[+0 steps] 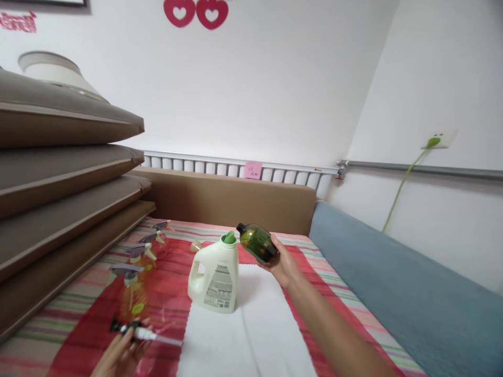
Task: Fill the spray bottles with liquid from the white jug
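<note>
My right hand (283, 264) is closed round a dark green see-through bottle (257, 243). The bottle is tilted, its black neck pointing left, close to the mouth of a pale green jug (218, 275). That jug stands upright on a white cloth (251, 335); a green spout shows in its open mouth. Low on the left, my left hand (121, 351) grips a pump dispenser (137, 331) with a black head and a white tube pointing right. Just beyond it stands a clear spray bottle (133, 298) with a yellow-green label.
More spray bottles (141, 256) stand behind on the left, and a small beige cap (195, 246) lies behind the jug. Stacked brown cushions (70, 162) rise at the left. A brown board (231, 201) and a blue-grey panel (365, 267) border the striped surface.
</note>
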`<state>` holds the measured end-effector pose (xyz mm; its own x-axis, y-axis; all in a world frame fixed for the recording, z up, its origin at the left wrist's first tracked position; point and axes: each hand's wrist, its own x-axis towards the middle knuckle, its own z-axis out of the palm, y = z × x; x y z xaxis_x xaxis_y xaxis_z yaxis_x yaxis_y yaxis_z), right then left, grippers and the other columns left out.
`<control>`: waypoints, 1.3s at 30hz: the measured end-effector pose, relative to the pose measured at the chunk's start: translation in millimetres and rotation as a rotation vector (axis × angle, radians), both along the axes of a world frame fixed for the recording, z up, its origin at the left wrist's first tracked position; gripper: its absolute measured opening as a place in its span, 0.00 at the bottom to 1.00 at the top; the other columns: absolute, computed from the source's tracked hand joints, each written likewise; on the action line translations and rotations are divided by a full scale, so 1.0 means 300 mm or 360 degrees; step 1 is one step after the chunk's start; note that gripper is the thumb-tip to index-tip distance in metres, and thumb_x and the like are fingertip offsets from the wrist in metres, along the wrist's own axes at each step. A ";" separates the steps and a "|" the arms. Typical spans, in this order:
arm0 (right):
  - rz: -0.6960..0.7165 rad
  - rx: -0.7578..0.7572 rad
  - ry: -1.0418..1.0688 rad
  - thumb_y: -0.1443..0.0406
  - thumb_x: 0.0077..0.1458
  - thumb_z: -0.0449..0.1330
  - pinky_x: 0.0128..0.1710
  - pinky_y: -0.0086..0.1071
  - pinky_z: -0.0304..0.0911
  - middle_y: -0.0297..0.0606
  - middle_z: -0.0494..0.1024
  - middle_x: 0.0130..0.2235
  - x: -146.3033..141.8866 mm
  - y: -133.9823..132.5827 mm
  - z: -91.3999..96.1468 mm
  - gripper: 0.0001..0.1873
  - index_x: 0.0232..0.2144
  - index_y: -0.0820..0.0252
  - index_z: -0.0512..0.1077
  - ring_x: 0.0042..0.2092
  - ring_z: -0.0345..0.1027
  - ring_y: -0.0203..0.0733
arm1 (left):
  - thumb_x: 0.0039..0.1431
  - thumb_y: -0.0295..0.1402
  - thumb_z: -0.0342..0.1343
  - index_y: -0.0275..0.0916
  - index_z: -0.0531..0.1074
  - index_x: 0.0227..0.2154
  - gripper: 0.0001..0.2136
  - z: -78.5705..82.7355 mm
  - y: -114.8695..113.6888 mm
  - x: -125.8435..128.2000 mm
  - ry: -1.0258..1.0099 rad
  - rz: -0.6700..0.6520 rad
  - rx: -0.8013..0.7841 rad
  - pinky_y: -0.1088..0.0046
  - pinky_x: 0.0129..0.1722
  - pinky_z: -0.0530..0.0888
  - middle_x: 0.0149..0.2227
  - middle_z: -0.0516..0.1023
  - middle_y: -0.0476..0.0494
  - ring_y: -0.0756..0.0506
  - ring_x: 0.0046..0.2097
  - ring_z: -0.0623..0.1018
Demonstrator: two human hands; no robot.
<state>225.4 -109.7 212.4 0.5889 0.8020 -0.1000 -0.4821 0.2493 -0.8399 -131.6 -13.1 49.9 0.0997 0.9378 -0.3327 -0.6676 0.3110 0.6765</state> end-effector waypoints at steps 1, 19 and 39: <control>0.0014 0.0001 0.0002 0.54 0.46 0.63 0.35 0.42 0.65 0.41 0.77 0.36 -0.006 0.002 0.001 0.20 0.40 0.57 0.71 0.36 0.70 0.45 | 0.34 0.25 0.62 0.38 0.73 0.25 0.10 0.032 0.004 0.026 -0.0047 -0.0104 -0.0020 0.69 0.31 0.78 0.28 0.79 0.47 0.44 0.31 0.78; 0.0100 0.0011 0.0238 0.56 0.49 0.62 0.39 0.43 0.67 0.38 0.79 0.40 0.000 -0.195 -0.052 0.14 0.39 0.54 0.72 0.40 0.71 0.45 | 0.36 0.25 0.55 0.32 0.71 0.38 0.19 0.178 0.323 0.512 0.1073 -0.0396 0.0831 0.78 0.16 0.62 0.19 0.70 0.54 0.55 0.15 0.63; -0.0097 -0.0068 -0.0333 0.50 0.50 0.57 0.37 0.37 0.68 0.40 0.75 0.47 0.260 -0.315 0.002 0.21 0.44 0.52 0.69 0.49 0.68 0.49 | 0.47 0.25 0.51 0.38 0.72 0.29 0.07 0.293 0.227 0.722 0.1957 -0.0484 0.2074 0.71 0.37 0.67 0.32 0.76 0.44 0.43 0.38 0.74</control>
